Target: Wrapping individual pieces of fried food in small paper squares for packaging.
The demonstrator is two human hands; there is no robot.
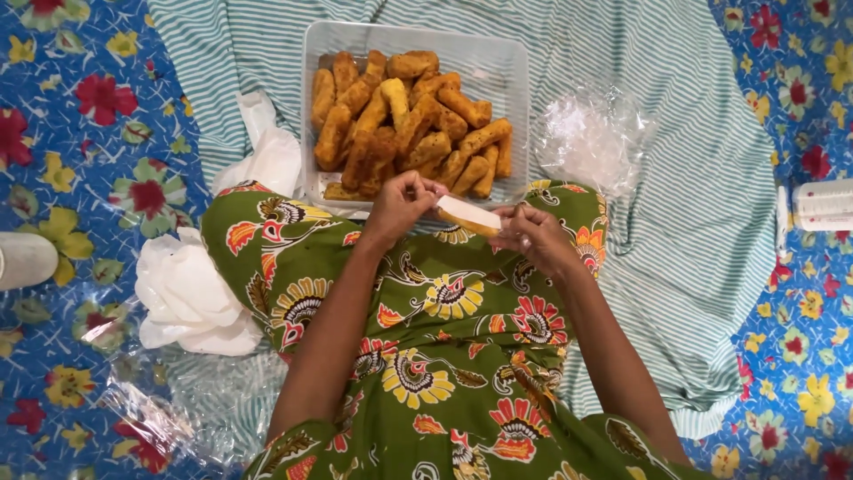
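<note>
My left hand (400, 206) and my right hand (533, 238) both hold one fried golden stick wrapped partly in white paper (468, 216), just above my lap in a green flowered dress. The left fingers pinch its near-left end; the right hand supports its right end. Directly beyond it stands a clear rectangular plastic container (506, 53) piled with several golden-brown fried sticks (400, 124).
A green-and-white striped cloth (693, 178) lies over a blue flowered mat (89, 133). White paper sheets (191, 298) sit at my left, more paper (267, 156) by the container. Crumpled clear plastic (591, 138) lies right of it. White containers sit at far right (822, 204) and far left (27, 260).
</note>
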